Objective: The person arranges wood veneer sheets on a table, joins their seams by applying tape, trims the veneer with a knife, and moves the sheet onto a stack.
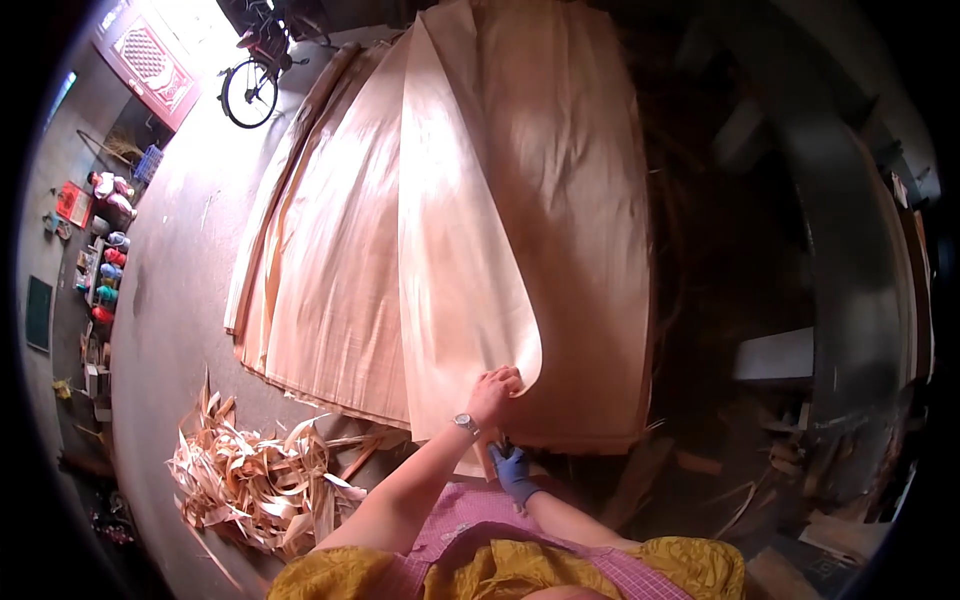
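Observation:
My left hand [497, 392], with a watch at the wrist, is closed on the lower edge of a thin wood veneer sheet [440, 260]. The sheet's right side is lifted and curls over. Beneath it lies a broad stack of veneer sheets [575, 250], which fans out to the left. My right hand [513, 470], in a blue glove, is just below the stack's near edge, close to my body. Its fingers are bent around something small and dark that I cannot make out. A narrow veneer strip [476, 462] hangs beside it.
A heap of veneer scraps [265, 475] lies on the floor at the left. A bicycle [250, 90] stands at the far left near a red door [150, 60]. Along the left wall is a person [112, 192] beside several coloured items. Dark machinery or shelving [850, 250] stands at the right.

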`<control>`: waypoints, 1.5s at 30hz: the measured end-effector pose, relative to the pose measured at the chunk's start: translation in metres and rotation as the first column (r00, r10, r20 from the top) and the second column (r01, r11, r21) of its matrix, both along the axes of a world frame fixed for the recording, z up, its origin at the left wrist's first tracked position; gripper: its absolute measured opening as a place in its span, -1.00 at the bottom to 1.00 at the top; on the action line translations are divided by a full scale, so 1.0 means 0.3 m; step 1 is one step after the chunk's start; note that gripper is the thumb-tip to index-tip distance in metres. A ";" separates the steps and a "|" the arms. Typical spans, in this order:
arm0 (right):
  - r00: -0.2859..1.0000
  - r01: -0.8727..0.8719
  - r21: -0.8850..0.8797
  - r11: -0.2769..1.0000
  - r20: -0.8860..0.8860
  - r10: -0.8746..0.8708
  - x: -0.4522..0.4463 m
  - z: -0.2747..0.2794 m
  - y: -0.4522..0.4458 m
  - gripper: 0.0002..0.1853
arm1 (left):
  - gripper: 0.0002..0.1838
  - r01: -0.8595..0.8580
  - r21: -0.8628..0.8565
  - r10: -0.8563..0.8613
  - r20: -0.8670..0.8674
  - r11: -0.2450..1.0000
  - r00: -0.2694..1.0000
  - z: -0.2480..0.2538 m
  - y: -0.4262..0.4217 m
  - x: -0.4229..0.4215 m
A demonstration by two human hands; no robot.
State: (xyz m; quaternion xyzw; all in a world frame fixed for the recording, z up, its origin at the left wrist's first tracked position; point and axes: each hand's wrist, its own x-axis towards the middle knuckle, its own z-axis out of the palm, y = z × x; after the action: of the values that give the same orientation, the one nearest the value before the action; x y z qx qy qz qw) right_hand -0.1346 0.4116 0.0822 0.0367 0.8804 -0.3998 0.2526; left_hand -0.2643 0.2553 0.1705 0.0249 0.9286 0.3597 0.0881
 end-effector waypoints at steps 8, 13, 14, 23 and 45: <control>0.998 -0.019 -0.290 0.957 -0.070 -0.002 -0.113 0.139 0.214 -0.58 | -0.53 -0.125 0.048 0.132 -0.171 0.991 0.976 0.369 0.107 -0.065; 0.989 -0.127 -0.326 0.937 -0.113 0.094 -0.125 0.308 0.320 -0.63 | 0.00 -0.611 -0.152 0.624 0.059 0.777 0.779 0.367 0.054 -0.097; 0.993 0.045 -0.410 0.911 0.119 0.005 -0.112 0.331 0.326 -0.64 | 0.05 -0.623 -0.159 0.641 0.114 0.766 0.759 0.361 0.071 -0.105; 0.865 0.437 -0.454 0.776 0.448 -0.225 -0.038 0.713 0.600 -0.68 | 0.08 -0.366 0.351 0.408 -0.050 0.862 0.912 0.457 0.517 -0.149; 0.885 0.235 -0.563 0.793 -0.214 -0.414 -0.229 1.364 2.495 -0.60 | -0.04 0.058 0.609 0.205 -0.353 0.791 0.913 1.258 2.508 -0.484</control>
State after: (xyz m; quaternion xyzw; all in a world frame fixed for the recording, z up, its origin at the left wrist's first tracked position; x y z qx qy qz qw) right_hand -0.2031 1.1600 0.4913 0.0528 0.7477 -0.6612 0.0300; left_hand -0.4095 1.0076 0.5478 0.0880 0.7616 0.6286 -0.1309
